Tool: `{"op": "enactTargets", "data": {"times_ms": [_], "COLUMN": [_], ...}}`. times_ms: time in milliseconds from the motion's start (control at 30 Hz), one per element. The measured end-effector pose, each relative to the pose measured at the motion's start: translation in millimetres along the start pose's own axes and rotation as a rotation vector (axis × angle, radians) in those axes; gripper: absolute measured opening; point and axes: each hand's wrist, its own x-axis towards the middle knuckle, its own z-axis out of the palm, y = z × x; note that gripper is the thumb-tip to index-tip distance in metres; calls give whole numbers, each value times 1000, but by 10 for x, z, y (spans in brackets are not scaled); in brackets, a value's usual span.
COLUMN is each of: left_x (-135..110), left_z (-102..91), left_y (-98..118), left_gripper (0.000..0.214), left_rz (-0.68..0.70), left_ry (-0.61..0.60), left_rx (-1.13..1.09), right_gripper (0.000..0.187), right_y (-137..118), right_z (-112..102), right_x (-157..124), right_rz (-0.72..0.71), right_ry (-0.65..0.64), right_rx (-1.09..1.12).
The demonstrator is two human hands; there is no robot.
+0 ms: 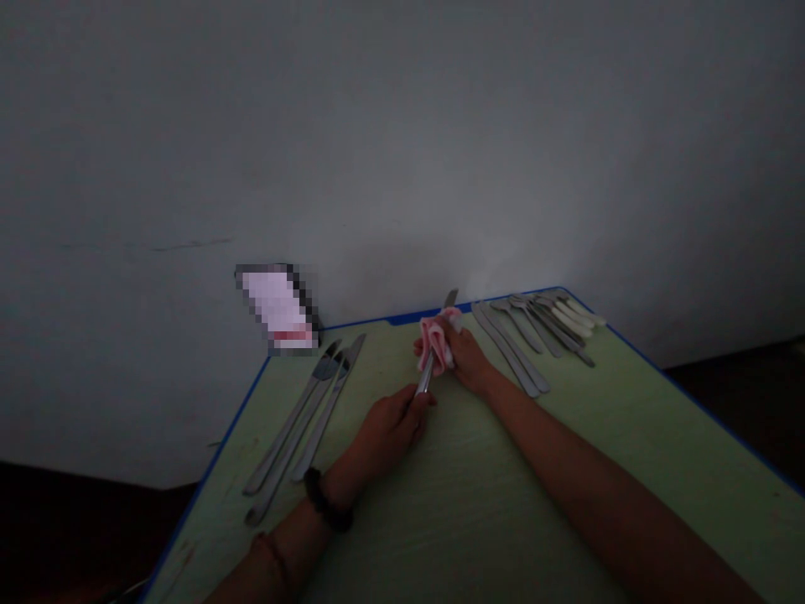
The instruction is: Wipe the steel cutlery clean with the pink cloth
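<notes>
A metal table knife [429, 369] lies slanted over the middle of the green table [478, 503]. My left hand [395, 426] is closed around its handle end. My right hand [464, 352] is wrapped around a pink cloth [435, 339] that is folded about the knife's blade; the blade tip sticks out past the cloth towards the wall.
Three long knives [308, 415] lie side by side at the table's left. A row of several knives and white-handled cutlery [541, 331] lies at the far right. A blurred-out white object [280, 309] leans on the grey wall behind. The table has a blue edge.
</notes>
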Motion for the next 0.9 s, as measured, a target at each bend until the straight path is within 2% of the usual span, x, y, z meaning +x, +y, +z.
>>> {"op": "enactTargets", "data": {"times_ms": [900], "left_x": [-1], "left_z": [4], "left_y": [15], "left_gripper": [40], "left_rz": [-3], "left_ry": [0], "left_rx": [39], "right_gripper": [36], "right_y": [12], "right_z": [-7], "right_x": [3], "right_rz": [-5], "right_ry": [5], "right_rx": [-43]}}
